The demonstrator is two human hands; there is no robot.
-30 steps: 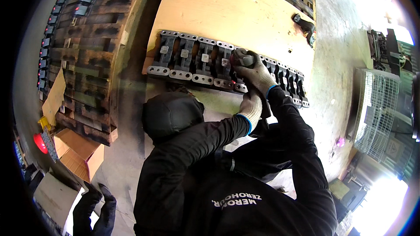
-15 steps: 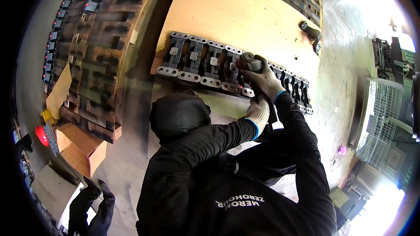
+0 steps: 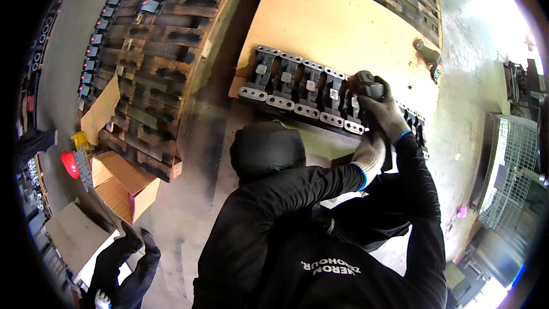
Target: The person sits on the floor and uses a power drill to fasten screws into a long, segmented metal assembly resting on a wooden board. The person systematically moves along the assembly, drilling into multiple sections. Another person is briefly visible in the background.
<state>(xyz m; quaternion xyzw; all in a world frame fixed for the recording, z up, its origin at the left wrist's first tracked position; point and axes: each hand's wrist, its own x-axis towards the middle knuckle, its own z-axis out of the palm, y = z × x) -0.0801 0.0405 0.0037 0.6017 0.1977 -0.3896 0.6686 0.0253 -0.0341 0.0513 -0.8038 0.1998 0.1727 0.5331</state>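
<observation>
Both my hands wear pale knit gloves with blue cuffs. My right hand [image 3: 386, 113] is closed around the upper part of a dark power tool [image 3: 366, 83] with a rounded grey head. Just below it, my left hand [image 3: 370, 155] wraps the tool's lower body, its fingers partly hidden. The tool is over a row of black metal castings [image 3: 310, 86] standing side by side. Each casting has bright, drilled end faces and a small square pad in its middle. My hands and the tool cover some castings; whether the tool touches one cannot be seen.
The castings stand on a tan board [image 3: 326, 17] over a pallet. A loose dark tool [image 3: 428, 54] lies at its right edge. Left are a slatted pallet [image 3: 166, 74] with more parts and an open cardboard box [image 3: 117, 186]. Another person's dark-clothed legs [image 3: 123, 266] show lower left. A wire cage [image 3: 509, 166] stands right.
The whole view has shifted, so the scene sits farther right. The power tool, with both hands on it, has moved slightly right along the castings, uncovering more of one.
</observation>
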